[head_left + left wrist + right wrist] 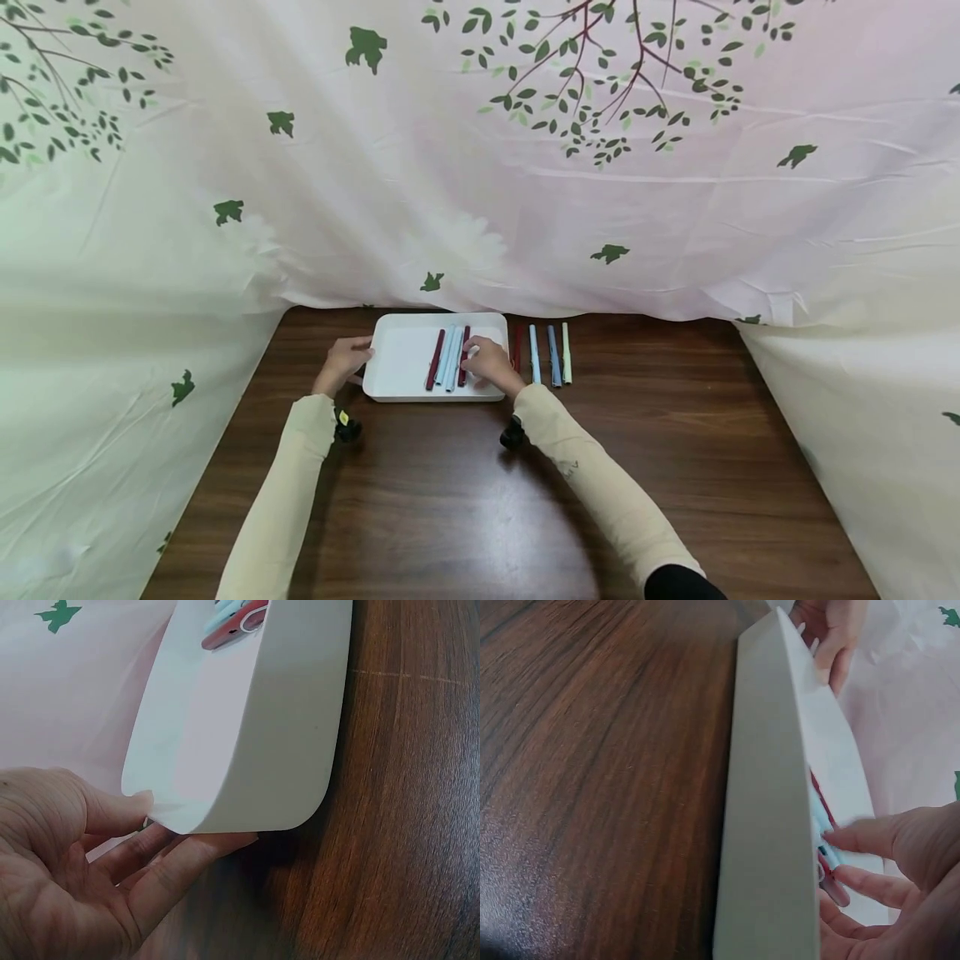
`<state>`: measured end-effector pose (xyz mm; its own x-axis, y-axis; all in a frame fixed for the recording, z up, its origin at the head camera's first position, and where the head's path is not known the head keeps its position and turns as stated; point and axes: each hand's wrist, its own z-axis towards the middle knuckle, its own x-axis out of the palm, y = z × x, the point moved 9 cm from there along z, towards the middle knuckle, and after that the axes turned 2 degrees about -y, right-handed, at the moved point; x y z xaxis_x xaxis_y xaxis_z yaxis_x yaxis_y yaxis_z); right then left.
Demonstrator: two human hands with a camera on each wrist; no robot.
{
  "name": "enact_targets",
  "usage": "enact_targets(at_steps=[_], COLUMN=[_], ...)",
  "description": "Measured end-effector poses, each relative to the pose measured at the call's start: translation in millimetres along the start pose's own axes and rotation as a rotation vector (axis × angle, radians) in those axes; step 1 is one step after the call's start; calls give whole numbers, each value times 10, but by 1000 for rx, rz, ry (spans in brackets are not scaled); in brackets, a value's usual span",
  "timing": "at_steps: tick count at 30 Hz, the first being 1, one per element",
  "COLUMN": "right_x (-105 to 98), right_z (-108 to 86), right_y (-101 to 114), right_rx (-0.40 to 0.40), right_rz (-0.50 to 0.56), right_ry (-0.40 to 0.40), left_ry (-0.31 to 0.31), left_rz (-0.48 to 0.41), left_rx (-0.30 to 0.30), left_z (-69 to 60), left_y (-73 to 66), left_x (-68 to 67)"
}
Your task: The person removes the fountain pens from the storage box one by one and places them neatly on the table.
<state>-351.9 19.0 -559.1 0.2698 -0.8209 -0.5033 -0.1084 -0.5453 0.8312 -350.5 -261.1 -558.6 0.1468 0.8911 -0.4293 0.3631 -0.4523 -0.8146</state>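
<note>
A white tray (397, 358) lies near the back edge of the table. My left hand (343, 365) grips its left end, the thumb at the rim and the fingers against the outside wall in the left wrist view. Inside the tray lie a dark-red stick (435, 360), two light-blue sticks (444, 357) and another dark-red stick (462, 371), side by side. My right hand (489, 365) reaches over the tray's right part and pinches this right-hand red stick, partly hidden by the fingers. A thin white loop (253, 618) shows at a red stick's end.
Right of the tray, a dark-red stick (517, 346), a light-blue stick (534, 354), a blue stick (554, 357) and a pale-green stick (566, 354) stand in a row on the brown table (675, 433). A patterned cloth (510, 208) hangs behind.
</note>
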Motion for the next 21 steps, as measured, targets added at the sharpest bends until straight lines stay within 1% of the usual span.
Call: enact_targets(at_steps=[3, 7, 9, 13, 16, 19, 21], right_x=[10, 30, 46, 105, 129, 103, 73], right_z=[19, 20, 7, -43, -71, -61, -47], right_y=[-1, 27, 48, 77, 85, 82, 70], right_rx=[-7, -33, -54, -81, -92, -115, -121], right_rz=[-77, -123, -166, -252, -265, -272, -259], right_ry=[-27, -30, -17, 38, 59, 21, -11], left_ry=[-8, -24, -27, -25, -21, -17, -15], left_rz=[11, 28, 31, 30, 27, 21, 20], left_rx=[-15, -15, -20, -36, -41, -33, -32], left_z=[-16, -23, -16, -1, 5, 10, 12], left_y=[4, 4, 7, 21, 27, 27, 28], left_x=[8, 9, 11, 14, 17, 16, 15])
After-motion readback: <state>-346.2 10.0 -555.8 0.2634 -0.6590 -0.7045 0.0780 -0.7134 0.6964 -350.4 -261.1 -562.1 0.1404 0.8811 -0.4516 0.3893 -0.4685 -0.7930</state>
